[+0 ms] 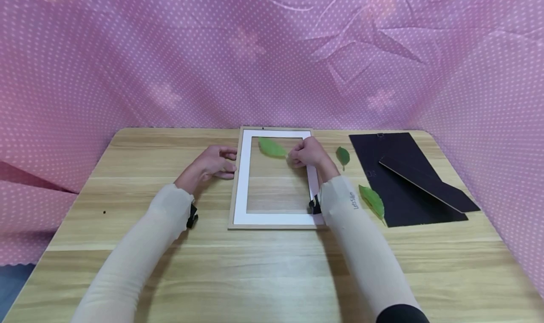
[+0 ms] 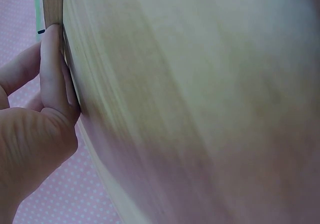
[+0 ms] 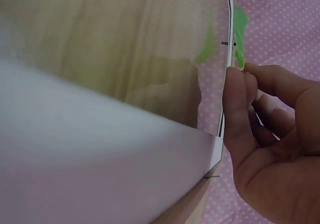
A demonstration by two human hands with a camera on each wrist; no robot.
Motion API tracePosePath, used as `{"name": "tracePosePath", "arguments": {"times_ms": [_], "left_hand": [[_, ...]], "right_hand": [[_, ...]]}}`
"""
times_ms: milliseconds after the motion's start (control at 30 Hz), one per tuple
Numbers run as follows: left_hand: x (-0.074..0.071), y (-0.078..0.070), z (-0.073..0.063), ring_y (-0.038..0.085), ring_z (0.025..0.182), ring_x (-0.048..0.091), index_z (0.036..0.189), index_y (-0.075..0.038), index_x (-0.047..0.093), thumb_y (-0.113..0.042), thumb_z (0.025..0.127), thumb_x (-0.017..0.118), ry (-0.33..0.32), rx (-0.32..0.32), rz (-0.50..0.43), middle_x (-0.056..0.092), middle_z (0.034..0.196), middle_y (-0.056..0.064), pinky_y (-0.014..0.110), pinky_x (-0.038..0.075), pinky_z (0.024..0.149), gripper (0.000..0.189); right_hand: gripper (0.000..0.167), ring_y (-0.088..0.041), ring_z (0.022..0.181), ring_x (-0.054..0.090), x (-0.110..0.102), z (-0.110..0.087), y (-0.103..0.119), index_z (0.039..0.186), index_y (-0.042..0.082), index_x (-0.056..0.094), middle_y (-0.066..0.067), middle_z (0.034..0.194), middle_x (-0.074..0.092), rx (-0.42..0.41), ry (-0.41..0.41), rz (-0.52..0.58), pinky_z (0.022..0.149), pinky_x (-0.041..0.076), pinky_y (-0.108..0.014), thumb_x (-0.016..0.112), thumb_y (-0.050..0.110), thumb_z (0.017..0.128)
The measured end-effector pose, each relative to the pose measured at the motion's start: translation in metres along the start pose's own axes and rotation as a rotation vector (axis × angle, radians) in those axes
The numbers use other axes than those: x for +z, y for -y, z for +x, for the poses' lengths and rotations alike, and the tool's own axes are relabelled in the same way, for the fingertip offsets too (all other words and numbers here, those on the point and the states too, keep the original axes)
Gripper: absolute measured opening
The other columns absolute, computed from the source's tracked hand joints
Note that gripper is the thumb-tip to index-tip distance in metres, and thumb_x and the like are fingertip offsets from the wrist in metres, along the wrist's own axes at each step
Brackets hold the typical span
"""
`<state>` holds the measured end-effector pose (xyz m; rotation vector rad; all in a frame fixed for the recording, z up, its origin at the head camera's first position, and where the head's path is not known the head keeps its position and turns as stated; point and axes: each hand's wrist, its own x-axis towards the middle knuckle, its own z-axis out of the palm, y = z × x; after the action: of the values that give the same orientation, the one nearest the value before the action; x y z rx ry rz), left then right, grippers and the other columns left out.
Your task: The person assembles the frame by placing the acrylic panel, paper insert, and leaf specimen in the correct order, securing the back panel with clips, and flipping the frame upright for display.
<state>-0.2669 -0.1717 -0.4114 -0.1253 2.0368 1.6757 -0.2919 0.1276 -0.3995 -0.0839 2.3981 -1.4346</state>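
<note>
A wooden picture frame (image 1: 233, 198) with a white inner mat (image 1: 242, 181) lies flat near the table's far edge. Over its upper part is a long green leaf (image 1: 272, 147), its stem end pinched between the thumb and fingers of my right hand (image 1: 310, 152). In the right wrist view, that leaf (image 3: 240, 33) stands beyond the fingertips, its reflection showing in the clear pane. My left hand (image 1: 216, 162) rests beside the frame's left side, its fingers touching the edge; the left wrist view shows this wooden edge (image 2: 52, 6) at the fingertips.
A small dark green leaf (image 1: 343, 156) lies right of the frame. Farther right is a black backing board (image 1: 408, 172) with a stand leg (image 1: 429, 183) angled across it. Another green leaf (image 1: 372, 201) overlaps the board's left edge. A pink dotted cloth (image 1: 272, 54) hangs behind the table.
</note>
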Motion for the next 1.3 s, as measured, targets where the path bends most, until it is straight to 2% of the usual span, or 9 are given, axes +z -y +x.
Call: {"name": "tracePosePath", "arguments": {"times_ms": [200, 667, 1300], "left_hand": [[0.0, 0.0, 0.0, 0.024, 0.091, 0.061, 0.152, 0.003, 0.039, 0.02, 0.088, 0.061, 0.004, 0.002, 0.0, 0.04, 0.14, 0.021, 0.035, 0.063, 0.087, 0.07], [-0.002, -0.003, 0.001, 0.025, 0.094, 0.061, 0.153, 0.004, 0.037, 0.02, 0.088, 0.061, 0.017, -0.01, -0.005, 0.041, 0.138, 0.02, 0.034, 0.064, 0.086, 0.071], [-0.001, -0.006, 0.001, 0.025, 0.093, 0.062, 0.153, 0.003, 0.037, 0.021, 0.088, 0.06, 0.008, -0.02, -0.008, 0.04, 0.141, 0.022, 0.035, 0.063, 0.087, 0.071]], "right_hand": [[0.019, -0.028, 0.09, 0.068, 0.004, 0.003, 0.0, 0.109, -0.015, 0.068, -0.027, 0.113, 0.068, 0.049, 0.007, 0.008, 0.076, 0.066, -0.03, 0.06, -0.001, 0.098], [0.017, -0.026, 0.084, 0.069, 0.012, 0.01, 0.002, 0.108, -0.011, 0.07, -0.025, 0.112, 0.07, 0.099, -0.011, 0.028, 0.073, 0.065, -0.028, 0.063, -0.001, 0.097], [0.018, -0.021, 0.077, 0.067, 0.011, 0.01, 0.002, 0.11, -0.012, 0.069, -0.025, 0.114, 0.069, 0.093, -0.016, 0.069, 0.074, 0.066, -0.029, 0.065, 0.0, 0.097]]}}
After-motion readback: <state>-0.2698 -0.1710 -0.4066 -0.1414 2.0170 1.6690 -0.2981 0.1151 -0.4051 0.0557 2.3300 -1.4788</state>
